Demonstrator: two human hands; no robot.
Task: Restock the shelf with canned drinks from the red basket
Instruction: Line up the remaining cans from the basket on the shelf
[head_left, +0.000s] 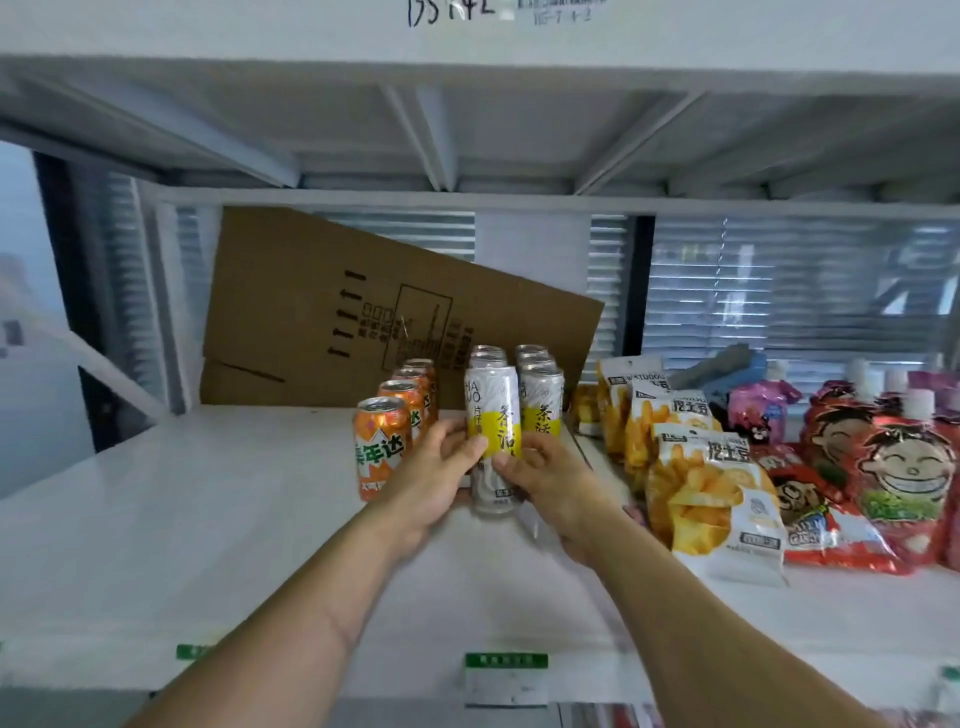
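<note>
The tall white can (492, 415) with a yellow band and dark Chinese characters stands upright on the white shelf (208, 499); left hand (431, 478) and right hand (556, 483) curl their fingers around it.

White metal shelving (156, 519) stands before windows with closed horizontal blinds (779, 286), daylight behind.

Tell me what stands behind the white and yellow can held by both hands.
More white and yellow cans stand in a row behind the held can, then a tilted cardboard sheet. Their lower parts are covered.
</note>
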